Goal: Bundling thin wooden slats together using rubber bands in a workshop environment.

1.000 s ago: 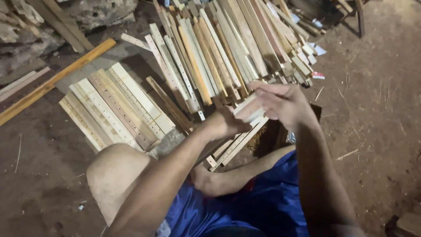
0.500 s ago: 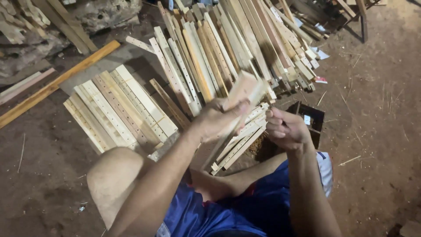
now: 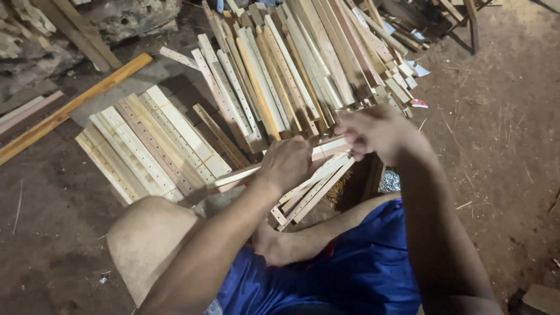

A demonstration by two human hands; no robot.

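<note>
My left hand [image 3: 287,163] grips a pale wooden slat [image 3: 239,174] near its middle and holds it almost level in front of me. My right hand [image 3: 373,133] is blurred at the slat's right end, fingers curled on it. Under both hands lies a small stack of similar thin slats [image 3: 312,189], tilted down to the left above my blue shorts [image 3: 350,268].
A row of drilled slats [image 3: 149,146] lies flat on the dirt at left. A large heap of long wooden strips [image 3: 303,64] fans out ahead. A long yellowish plank [image 3: 70,108] lies at far left. A dark box [image 3: 373,175] sits by my right knee.
My right hand has come up from the dark box to the slat's right end. The slat in my left hand has dropped from raised to nearly level.
</note>
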